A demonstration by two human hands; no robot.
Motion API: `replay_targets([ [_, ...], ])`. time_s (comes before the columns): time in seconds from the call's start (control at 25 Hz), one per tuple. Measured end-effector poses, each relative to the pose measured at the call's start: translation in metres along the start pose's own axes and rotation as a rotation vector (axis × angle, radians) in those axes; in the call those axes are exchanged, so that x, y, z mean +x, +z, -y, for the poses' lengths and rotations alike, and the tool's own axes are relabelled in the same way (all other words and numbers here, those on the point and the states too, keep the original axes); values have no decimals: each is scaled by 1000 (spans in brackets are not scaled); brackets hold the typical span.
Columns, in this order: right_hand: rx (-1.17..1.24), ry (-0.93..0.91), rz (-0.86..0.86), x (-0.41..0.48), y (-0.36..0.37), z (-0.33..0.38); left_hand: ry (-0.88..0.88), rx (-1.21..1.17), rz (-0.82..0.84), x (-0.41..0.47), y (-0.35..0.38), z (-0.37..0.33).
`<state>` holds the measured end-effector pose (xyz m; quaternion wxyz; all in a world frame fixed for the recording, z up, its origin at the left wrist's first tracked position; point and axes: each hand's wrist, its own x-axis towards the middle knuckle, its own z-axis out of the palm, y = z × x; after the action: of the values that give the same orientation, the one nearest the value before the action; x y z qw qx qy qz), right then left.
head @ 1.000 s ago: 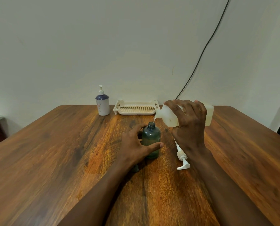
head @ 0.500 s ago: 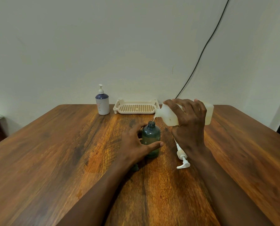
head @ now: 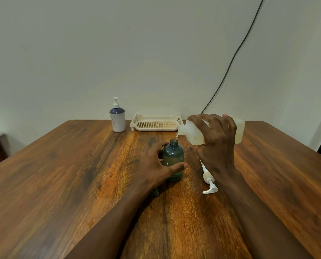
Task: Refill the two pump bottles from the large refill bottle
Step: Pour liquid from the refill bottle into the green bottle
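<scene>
A small dark green bottle [head: 173, 156] stands upright and uncapped at the table's centre. My left hand [head: 156, 165] grips its body from the left, thumb across the front. My right hand [head: 215, 144] holds the large white refill bottle [head: 193, 133] tipped on its side, spout down over the green bottle's mouth. A thin white stream runs from the spout into the neck. The green bottle's white pump head [head: 208, 181] lies flat on the table to its right. A second pump bottle [head: 117, 118], white with a blue top, stands capped at the back.
A cream slotted tray [head: 156, 124] sits at the table's back edge beside the white and blue bottle. A black cable [head: 230, 60] hangs down the wall behind. A small dark cap [head: 155, 192] lies partly hidden under my left wrist.
Both hands and both bottles hold nearly the same pose. The refill bottle stays tipped over the green bottle's mouth.
</scene>
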<state>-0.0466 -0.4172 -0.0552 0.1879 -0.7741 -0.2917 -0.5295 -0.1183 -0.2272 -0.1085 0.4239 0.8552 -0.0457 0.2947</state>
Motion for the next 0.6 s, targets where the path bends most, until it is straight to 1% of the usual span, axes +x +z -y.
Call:
replay_targets([
  [0.6,2,-9,-9,1,-1,0,-2,-9,-1,0,2,2],
])
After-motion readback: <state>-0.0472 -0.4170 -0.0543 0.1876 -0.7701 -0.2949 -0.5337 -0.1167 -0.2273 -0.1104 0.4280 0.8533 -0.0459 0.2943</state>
